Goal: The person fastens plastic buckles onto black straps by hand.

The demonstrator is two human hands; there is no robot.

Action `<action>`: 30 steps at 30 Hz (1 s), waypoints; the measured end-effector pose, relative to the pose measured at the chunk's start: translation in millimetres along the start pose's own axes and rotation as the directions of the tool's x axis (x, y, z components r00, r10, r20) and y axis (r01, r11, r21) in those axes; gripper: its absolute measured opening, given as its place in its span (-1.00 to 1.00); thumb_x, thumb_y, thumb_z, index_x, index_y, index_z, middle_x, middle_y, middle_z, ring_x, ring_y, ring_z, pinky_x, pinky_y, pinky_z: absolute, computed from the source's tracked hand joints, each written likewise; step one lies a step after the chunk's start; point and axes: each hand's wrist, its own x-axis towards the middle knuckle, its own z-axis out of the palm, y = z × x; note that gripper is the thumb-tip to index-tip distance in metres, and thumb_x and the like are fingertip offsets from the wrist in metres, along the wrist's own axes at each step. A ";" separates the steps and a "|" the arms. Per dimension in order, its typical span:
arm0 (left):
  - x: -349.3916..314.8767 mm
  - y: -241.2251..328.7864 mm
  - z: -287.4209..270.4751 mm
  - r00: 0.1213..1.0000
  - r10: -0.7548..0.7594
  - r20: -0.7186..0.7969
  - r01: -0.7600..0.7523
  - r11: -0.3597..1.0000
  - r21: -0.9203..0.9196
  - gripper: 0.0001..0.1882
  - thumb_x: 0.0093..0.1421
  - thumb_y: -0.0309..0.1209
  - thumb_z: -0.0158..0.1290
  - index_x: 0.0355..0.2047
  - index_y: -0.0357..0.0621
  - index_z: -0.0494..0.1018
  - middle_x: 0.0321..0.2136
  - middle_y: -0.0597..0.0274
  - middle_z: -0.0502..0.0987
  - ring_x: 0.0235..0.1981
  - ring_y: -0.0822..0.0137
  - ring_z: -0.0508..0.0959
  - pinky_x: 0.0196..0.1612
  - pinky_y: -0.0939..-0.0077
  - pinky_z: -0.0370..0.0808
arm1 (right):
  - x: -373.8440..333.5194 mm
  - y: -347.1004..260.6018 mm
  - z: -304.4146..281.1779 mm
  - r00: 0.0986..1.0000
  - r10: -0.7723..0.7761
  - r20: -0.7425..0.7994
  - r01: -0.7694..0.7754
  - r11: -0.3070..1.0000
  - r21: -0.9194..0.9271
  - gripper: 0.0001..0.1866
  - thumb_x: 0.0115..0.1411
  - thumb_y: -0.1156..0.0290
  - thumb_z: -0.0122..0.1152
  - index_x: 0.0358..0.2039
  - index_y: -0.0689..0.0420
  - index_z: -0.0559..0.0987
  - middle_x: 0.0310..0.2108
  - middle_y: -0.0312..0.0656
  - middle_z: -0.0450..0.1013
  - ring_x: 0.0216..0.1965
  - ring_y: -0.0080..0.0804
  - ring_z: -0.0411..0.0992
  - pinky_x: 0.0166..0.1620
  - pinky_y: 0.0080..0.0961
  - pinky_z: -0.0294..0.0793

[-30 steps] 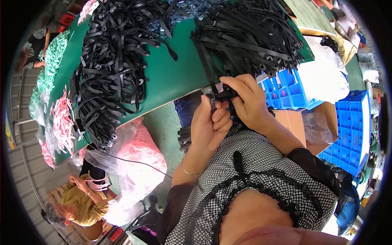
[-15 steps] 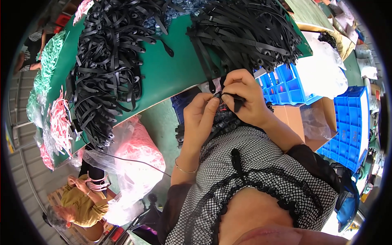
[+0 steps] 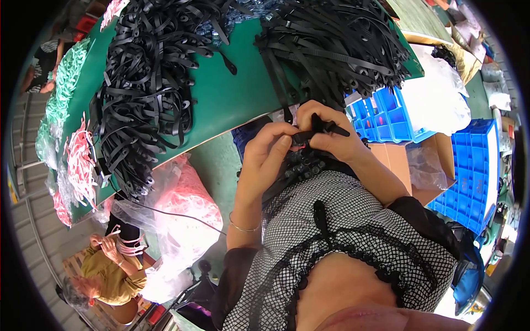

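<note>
Between my two hands, above my lap, is a black strap. My left hand pinches one part of it between thumb and forefinger. Closed on the strap just to the right is my right hand, with dark ends sticking up and out past its fingers. Exactly how the strap is folded or joined cannot be made out. Below the hands, more black straps with small dark pieces lie across my lap. On the green table are a long heap of black straps at left and another heap at right.
Small clear bluish plastic pieces lie between the heaps. Green straps and pink-white straps line the table's left side. A bag of pink material stands below. Blue crates and a cardboard box are at right. A co-worker sits lower left.
My right hand has dropped slightly, and the strap's dark ends now point up and right instead of hanging down. My left hand has shifted a little left. The co-worker's hands have moved slightly.
</note>
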 end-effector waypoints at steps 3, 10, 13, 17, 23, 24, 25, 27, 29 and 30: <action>0.7 3.2 -2.5 0.998 -0.050 0.041 0.056 0.983 -0.173 -0.88 0.16 -0.51 -0.11 -0.28 -0.22 0.35 -0.43 0.35 0.37 -0.37 0.58 0.33 -0.26 0.68 0.31 | 3.2 -9.8 6.7 0.998 -0.012 0.059 0.029 0.958 -0.284 -0.74 -0.14 0.51 0.33 -0.43 0.26 0.44 -0.38 -0.28 0.32 -0.37 -0.55 0.26 -0.26 -0.62 0.25; -3.8 -1.8 0.4 0.990 -0.140 0.011 0.131 0.896 -0.424 -0.91 0.11 -0.45 -0.05 -0.39 -0.19 0.32 -0.45 0.37 0.36 -0.38 0.58 0.30 -0.30 0.72 0.24 | 0.9 -10.6 9.9 0.999 0.003 0.051 0.015 0.935 -0.353 -0.69 -0.16 0.52 0.36 -0.38 0.25 0.45 -0.44 -0.26 0.33 -0.40 -0.54 0.29 -0.32 -0.63 0.28; -2.0 -5.7 2.1 0.986 -0.103 0.129 0.159 0.792 -0.590 -0.91 0.04 -0.44 -0.05 -0.50 -0.15 0.27 -0.47 0.35 0.31 -0.40 0.54 0.26 -0.32 0.67 0.18 | -2.0 -5.2 10.1 0.998 -0.004 0.067 0.018 0.977 -0.211 -0.71 -0.13 0.53 0.34 -0.37 0.24 0.45 -0.45 -0.28 0.32 -0.42 -0.58 0.29 -0.34 -0.67 0.29; -4.7 -10.7 -1.7 0.987 -0.128 0.094 0.158 0.842 -0.516 -0.91 0.00 -0.46 -0.03 -0.53 -0.15 0.27 -0.48 0.37 0.33 -0.45 0.56 0.26 -0.35 0.70 0.17 | -2.1 -3.4 11.4 0.998 0.019 0.064 -0.011 0.992 -0.122 -0.73 -0.10 0.52 0.32 -0.36 0.23 0.46 -0.44 -0.29 0.33 -0.43 -0.61 0.29 -0.34 -0.69 0.30; -4.6 -7.1 1.8 0.985 -0.170 0.017 0.160 0.887 -0.432 -0.91 0.05 -0.45 -0.01 -0.50 -0.19 0.33 -0.48 0.37 0.40 -0.44 0.59 0.33 -0.35 0.72 0.24 | 1.9 -1.8 7.4 0.988 -0.086 0.126 0.120 0.947 -0.298 -0.74 -0.11 0.49 0.32 -0.38 0.23 0.47 -0.45 -0.26 0.32 -0.40 -0.53 0.31 -0.33 -0.66 0.32; -4.2 -4.3 4.9 0.986 -0.167 -0.021 0.143 0.896 -0.419 -0.90 0.07 -0.44 -0.01 -0.49 -0.21 0.34 -0.48 0.37 0.40 -0.43 0.59 0.34 -0.35 0.73 0.25 | 2.3 -3.5 7.6 0.986 -0.099 0.136 0.138 0.936 -0.324 -0.73 -0.10 0.43 0.33 -0.38 0.22 0.48 -0.44 -0.26 0.32 -0.39 -0.52 0.30 -0.33 -0.65 0.29; -5.4 -5.5 5.5 0.986 -0.167 -0.021 0.143 0.896 -0.421 -0.90 0.07 -0.44 -0.01 -0.49 -0.21 0.34 -0.48 0.37 0.40 -0.43 0.59 0.34 -0.35 0.73 0.25 | 2.2 -4.4 7.6 0.983 -0.111 0.147 0.157 0.924 -0.350 -0.72 -0.08 0.38 0.33 -0.38 0.20 0.48 -0.42 -0.26 0.32 -0.39 -0.50 0.28 -0.33 -0.65 0.25; -8.5 -7.8 5.1 0.968 -0.250 0.024 0.241 0.900 -0.364 -0.89 0.12 -0.44 -0.03 -0.43 -0.25 0.37 -0.51 0.35 0.41 -0.43 0.59 0.36 -0.34 0.74 0.27 | 2.0 -5.1 7.8 0.981 -0.117 0.156 0.170 0.905 -0.390 -0.75 -0.05 0.36 0.29 -0.38 0.20 0.48 -0.42 -0.25 0.32 -0.39 -0.50 0.28 -0.34 -0.65 0.25; -11.3 -14.0 -1.4 0.974 -0.222 0.047 0.224 0.909 -0.351 -0.88 0.13 -0.45 -0.03 -0.42 -0.26 0.37 -0.52 0.34 0.42 -0.43 0.59 0.36 -0.36 0.75 0.28 | 1.6 -6.8 7.7 0.979 -0.120 0.164 0.181 0.886 -0.428 -0.77 -0.01 0.35 0.25 -0.38 0.20 0.48 -0.42 -0.25 0.32 -0.40 -0.50 0.28 -0.34 -0.65 0.25; -12.3 -15.3 -4.9 0.978 -0.196 0.072 0.209 0.917 -0.338 -0.88 0.14 -0.45 -0.04 -0.40 -0.28 0.38 -0.53 0.33 0.42 -0.44 0.59 0.37 -0.37 0.76 0.28 | 1.5 -8.7 7.7 0.979 -0.186 0.085 0.203 0.841 -0.501 -0.79 0.02 0.35 0.21 -0.40 0.21 0.48 -0.43 -0.25 0.31 -0.42 -0.50 0.28 -0.35 -0.66 0.25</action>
